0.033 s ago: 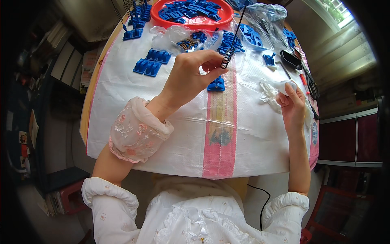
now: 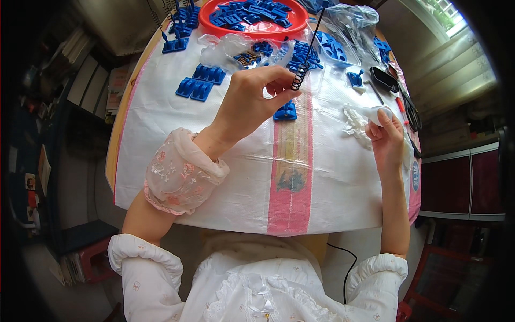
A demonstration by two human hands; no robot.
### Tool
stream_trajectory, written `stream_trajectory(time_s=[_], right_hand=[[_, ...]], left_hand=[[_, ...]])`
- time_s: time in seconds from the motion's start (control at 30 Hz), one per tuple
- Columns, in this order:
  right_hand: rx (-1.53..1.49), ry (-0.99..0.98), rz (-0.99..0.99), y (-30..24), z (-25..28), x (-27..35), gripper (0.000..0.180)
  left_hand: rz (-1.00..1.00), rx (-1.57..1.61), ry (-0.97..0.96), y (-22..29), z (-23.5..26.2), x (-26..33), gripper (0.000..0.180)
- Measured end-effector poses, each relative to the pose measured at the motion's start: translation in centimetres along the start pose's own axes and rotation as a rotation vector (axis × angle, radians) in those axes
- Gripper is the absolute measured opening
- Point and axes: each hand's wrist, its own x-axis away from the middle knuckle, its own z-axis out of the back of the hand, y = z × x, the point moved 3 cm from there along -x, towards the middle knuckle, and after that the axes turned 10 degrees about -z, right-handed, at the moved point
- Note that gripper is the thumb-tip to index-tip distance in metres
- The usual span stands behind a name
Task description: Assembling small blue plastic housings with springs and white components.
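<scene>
My left hand pinches the coiled lower end of a thin black rod with a spring between thumb and fingers. The rod tilts up and to the right, over the far side of the table. Just beneath these fingertips a blue plastic base piece rests on the cloth, partly hidden. Off to the right, my right hand is closed on a small white rounded object, whose kind I cannot make out. Crumpled white tissue lies beside that hand.
A red basin of blue plastic parts stands at the back. Two ridged blue pieces lie left of my left hand. Blue bases with upright springs stand far left. A black tray and tools line the right edge.
</scene>
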Motion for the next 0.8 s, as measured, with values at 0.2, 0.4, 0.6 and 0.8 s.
stream_trajectory(time_s=[0.2,0.4,0.6,0.8], right_hand=[[-0.003,0.034,-0.001,0.1,0.4,0.1,0.013],[0.065,0.029,0.013,0.3,-1.1,0.3,0.014],[0.077,0.002,0.017,0.6,-0.9,0.1,0.015],[0.072,0.028,0.013,0.7,-1.4,0.1,0.016]], left_hand=[[0.038,-0.03,0.02,0.0,0.0,0.0,0.014],[0.033,-0.041,0.024,0.0,0.0,0.0,0.013],[0.031,-0.039,0.026,0.1,0.0,0.0,0.014],[0.031,-0.037,0.018,0.1,-0.1,0.0,0.014]])
